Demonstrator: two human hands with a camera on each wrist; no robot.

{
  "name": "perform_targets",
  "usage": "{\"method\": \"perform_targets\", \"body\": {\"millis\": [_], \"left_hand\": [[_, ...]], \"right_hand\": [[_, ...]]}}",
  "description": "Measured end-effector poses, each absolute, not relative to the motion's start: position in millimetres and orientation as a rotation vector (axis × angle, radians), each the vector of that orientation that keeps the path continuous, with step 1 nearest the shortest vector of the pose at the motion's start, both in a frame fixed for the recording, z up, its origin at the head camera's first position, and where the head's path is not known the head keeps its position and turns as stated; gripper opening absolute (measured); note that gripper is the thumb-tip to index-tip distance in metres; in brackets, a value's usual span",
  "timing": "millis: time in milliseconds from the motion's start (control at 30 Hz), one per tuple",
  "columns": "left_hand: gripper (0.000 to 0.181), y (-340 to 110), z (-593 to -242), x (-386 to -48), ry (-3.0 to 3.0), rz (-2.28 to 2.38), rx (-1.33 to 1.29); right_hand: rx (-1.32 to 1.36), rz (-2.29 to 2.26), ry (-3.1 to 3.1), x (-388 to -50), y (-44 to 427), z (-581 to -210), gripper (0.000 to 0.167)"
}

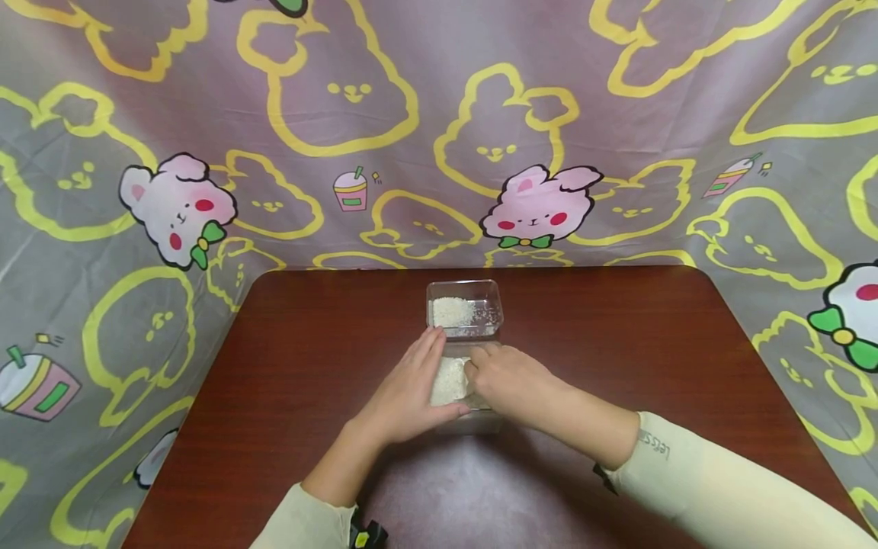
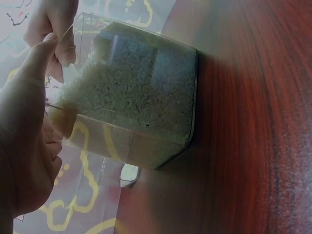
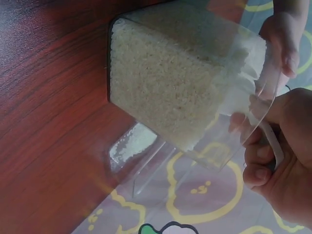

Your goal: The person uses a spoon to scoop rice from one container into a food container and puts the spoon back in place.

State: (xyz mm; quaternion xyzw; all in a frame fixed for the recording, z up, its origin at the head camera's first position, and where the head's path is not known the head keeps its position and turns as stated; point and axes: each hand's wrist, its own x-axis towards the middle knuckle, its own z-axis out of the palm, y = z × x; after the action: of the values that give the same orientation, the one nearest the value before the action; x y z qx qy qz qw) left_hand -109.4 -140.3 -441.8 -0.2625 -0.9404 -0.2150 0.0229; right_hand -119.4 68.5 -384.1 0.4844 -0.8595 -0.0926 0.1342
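A deep clear container [image 1: 469, 425] filled with white rice [image 3: 161, 83] stands near the table's middle in the head view. My left hand [image 1: 410, 390] rests against its left side and rim, fingers extended and thumb spread along the near edge. Over the right part of the container, my right hand [image 1: 511, 383] curls its fingers round the pale handle of a scoop [image 3: 274, 146]. The scoop's head dips toward the rice and is mostly hidden by the container wall and the rice.
A smaller clear tray [image 1: 488, 296] sits just behind the container, with a heap of rice [image 1: 451, 311] mainly on its left side. Both stand on a reddish-brown wooden table [image 1: 309, 366]. A patterned cloth [image 1: 425, 91] hangs behind and beside the table.
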Motion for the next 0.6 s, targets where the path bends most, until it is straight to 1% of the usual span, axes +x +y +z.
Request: {"method": "perform_targets", "body": {"millis": [300,400,600], "left_hand": [[0.109,-141,-442,-108,-2.913,-0.679,-0.816],[0.109,-141,-442,-108,-2.914,-0.672,-0.815],[0.109,-141,-441,-109,-2.921,-0.665,-0.818]], "right_hand": [[1.425,-0.089,-2.584,-118,76,-381,0.020],[1.424,-0.030,-2.587,-117,78,-381,0.019],[1.398,0.085,-2.633,-115,83,-379,0.011]]}}
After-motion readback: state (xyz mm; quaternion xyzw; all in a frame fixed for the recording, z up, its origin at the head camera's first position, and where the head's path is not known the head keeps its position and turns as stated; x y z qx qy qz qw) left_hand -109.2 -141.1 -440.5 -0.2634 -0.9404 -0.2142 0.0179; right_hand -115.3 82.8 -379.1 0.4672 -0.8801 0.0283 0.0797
